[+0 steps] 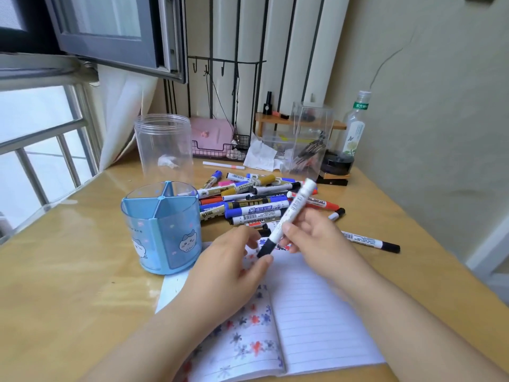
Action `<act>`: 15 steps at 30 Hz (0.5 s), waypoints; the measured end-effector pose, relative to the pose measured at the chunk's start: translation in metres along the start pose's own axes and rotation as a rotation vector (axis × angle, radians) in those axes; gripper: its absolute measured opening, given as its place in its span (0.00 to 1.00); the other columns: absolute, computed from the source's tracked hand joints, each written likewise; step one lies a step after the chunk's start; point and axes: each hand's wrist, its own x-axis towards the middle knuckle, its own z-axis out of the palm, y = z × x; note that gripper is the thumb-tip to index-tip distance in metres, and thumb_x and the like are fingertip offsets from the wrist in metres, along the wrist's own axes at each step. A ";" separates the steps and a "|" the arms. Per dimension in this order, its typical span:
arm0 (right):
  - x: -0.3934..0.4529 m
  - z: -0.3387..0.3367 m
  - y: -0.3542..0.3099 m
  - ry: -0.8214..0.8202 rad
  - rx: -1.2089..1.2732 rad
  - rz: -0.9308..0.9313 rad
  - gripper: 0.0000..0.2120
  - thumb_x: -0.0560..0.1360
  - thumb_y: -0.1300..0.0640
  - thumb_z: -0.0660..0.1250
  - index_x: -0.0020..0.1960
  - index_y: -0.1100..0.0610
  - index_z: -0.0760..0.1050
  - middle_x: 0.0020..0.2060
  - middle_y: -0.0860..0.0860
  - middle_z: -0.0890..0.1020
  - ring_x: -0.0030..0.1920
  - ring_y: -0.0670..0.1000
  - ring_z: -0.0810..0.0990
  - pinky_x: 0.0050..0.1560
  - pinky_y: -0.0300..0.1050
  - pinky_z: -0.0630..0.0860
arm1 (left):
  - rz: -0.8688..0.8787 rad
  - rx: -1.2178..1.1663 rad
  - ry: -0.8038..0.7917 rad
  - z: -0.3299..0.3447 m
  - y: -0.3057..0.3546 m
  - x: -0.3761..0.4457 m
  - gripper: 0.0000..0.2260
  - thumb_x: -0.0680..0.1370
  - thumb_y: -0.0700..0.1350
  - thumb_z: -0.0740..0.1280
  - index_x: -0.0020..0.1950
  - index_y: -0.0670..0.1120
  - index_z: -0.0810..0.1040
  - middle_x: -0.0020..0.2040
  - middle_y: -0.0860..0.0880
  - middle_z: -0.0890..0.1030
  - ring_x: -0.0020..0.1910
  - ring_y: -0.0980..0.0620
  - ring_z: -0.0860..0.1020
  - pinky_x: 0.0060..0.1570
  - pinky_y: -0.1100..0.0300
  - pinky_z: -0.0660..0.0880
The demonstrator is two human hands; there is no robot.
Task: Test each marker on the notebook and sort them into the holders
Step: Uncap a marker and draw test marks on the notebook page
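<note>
Head view: far to the left of the grip, a blue divided holder (pixel 162 230) is seen on the bench (pixel 68 285), with a clear jar (pixel 164 146) behind it. The left hand (pixel 231 267) is held loosely spread just below the black cap of a white marker (pixel 289 216), over the open notebook (pixel 316 312). The marker is pinched by the right hand (pixel 311 238) and tilted; beyond the grip a marker pile (pixel 248 199) is spread.
</note>
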 end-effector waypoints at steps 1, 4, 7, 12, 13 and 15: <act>-0.008 0.004 0.000 -0.029 0.166 0.069 0.05 0.79 0.63 0.60 0.46 0.56 0.73 0.39 0.51 0.82 0.36 0.43 0.80 0.40 0.39 0.75 | -0.006 -0.029 -0.005 0.001 0.002 0.000 0.12 0.76 0.56 0.62 0.54 0.51 0.72 0.47 0.59 0.75 0.45 0.60 0.73 0.43 0.65 0.68; -0.026 0.009 0.004 -0.084 0.476 0.185 0.06 0.79 0.65 0.59 0.47 0.61 0.75 0.35 0.52 0.84 0.35 0.46 0.82 0.40 0.37 0.77 | 0.057 0.022 -0.076 0.005 0.005 -0.001 0.12 0.77 0.56 0.57 0.47 0.48 0.72 0.37 0.56 0.72 0.36 0.58 0.69 0.35 0.63 0.61; -0.030 0.003 0.003 -0.023 0.376 0.254 0.07 0.77 0.60 0.64 0.42 0.61 0.76 0.30 0.52 0.83 0.29 0.45 0.80 0.32 0.33 0.76 | 0.088 0.087 -0.105 0.006 0.005 0.001 0.16 0.80 0.54 0.51 0.43 0.44 0.71 0.36 0.51 0.71 0.35 0.53 0.65 0.36 0.59 0.58; -0.027 -0.018 0.014 0.256 -0.561 -0.365 0.10 0.70 0.46 0.68 0.36 0.52 0.74 0.30 0.41 0.72 0.34 0.42 0.69 0.35 0.32 0.65 | 0.079 0.082 -0.131 0.002 0.004 0.002 0.13 0.80 0.52 0.52 0.47 0.44 0.70 0.37 0.54 0.70 0.38 0.53 0.66 0.37 0.59 0.59; -0.025 -0.019 0.016 0.225 -0.685 -0.524 0.09 0.70 0.45 0.66 0.41 0.51 0.77 0.37 0.41 0.75 0.40 0.41 0.71 0.43 0.33 0.66 | 0.086 0.083 -0.149 0.002 0.006 0.002 0.13 0.80 0.52 0.52 0.46 0.45 0.70 0.35 0.55 0.68 0.37 0.53 0.65 0.36 0.59 0.59; -0.023 -0.015 0.023 0.096 -0.862 -0.702 0.14 0.70 0.46 0.63 0.49 0.52 0.79 0.45 0.45 0.78 0.49 0.46 0.73 0.54 0.38 0.65 | 0.098 0.051 -0.173 0.003 0.010 0.001 0.14 0.80 0.54 0.49 0.46 0.48 0.70 0.36 0.55 0.69 0.37 0.54 0.66 0.37 0.59 0.61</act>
